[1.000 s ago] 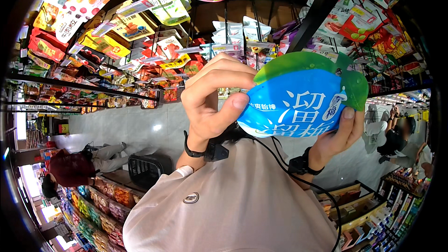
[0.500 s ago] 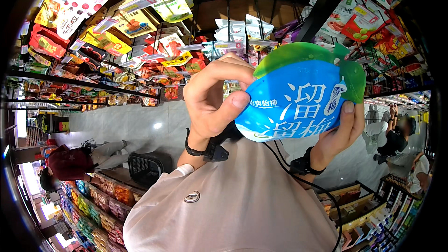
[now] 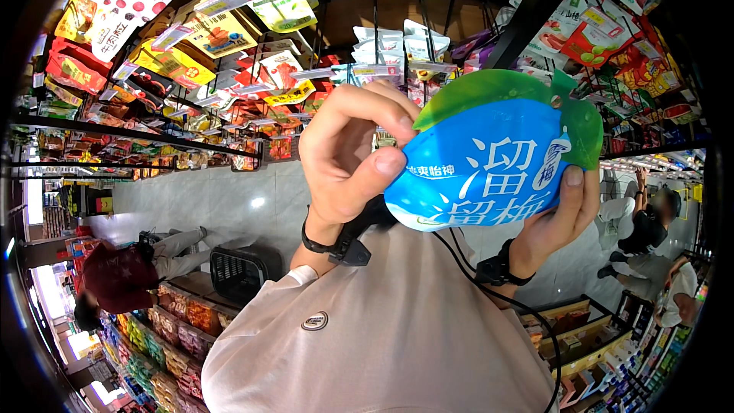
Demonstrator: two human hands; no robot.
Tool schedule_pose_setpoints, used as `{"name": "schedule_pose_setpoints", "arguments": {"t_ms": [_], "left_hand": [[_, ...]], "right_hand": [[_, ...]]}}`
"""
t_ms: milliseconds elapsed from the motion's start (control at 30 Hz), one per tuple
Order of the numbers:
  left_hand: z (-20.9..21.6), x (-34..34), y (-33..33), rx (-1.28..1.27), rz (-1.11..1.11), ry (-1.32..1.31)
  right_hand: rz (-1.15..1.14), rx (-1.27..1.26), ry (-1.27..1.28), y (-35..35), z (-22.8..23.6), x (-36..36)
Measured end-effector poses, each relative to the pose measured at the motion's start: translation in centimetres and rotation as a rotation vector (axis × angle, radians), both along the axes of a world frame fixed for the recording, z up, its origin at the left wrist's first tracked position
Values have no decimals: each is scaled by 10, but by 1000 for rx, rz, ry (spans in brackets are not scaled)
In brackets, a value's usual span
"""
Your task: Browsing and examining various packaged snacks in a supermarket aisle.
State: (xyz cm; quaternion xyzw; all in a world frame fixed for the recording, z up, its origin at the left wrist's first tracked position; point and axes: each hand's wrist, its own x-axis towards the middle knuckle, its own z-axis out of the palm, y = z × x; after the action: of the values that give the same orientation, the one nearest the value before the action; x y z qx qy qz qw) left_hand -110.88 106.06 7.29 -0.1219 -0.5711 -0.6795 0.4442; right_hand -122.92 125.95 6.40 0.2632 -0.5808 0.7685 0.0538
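Shop shelving point(image 3: 229, 69) fills the upper background, its hooks hung with bright snack packets in yellow, red, white and green, while a pale tiled floor point(image 3: 229, 199) runs below it. Both hands are raised in front of those racks, holding one blue pouch point(image 3: 489, 172) with a green top edge and white lettering. It sits just below the white packets point(image 3: 397, 46) hanging at the centre of the shelving. The left hand point(image 3: 348, 153) is closed on the pouch's left edge, thumb pressed on the front and fingers curled over the top corner. The right hand point(image 3: 562, 218) cups the pouch's right lower edge from behind, thumb tip on the front. Each wrist wears a dark band, a thin black cable trailing from the right one over the beige shirt point(image 3: 382, 336). Lower left, a person in a dark red cap point(image 3: 118, 275) crouches beside a black basket point(image 3: 245, 271) on the floor.
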Motion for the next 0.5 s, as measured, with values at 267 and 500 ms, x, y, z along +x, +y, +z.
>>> {"name": "schedule_pose_setpoints", "arguments": {"t_ms": [267,500], "left_hand": [[2,-6,4,138,-199,-4],[3,-4,3,131,-184,-38]], "right_hand": [[-7,50,47,6,-5,-6],[-13,35,83,4,-6,-7]]}}
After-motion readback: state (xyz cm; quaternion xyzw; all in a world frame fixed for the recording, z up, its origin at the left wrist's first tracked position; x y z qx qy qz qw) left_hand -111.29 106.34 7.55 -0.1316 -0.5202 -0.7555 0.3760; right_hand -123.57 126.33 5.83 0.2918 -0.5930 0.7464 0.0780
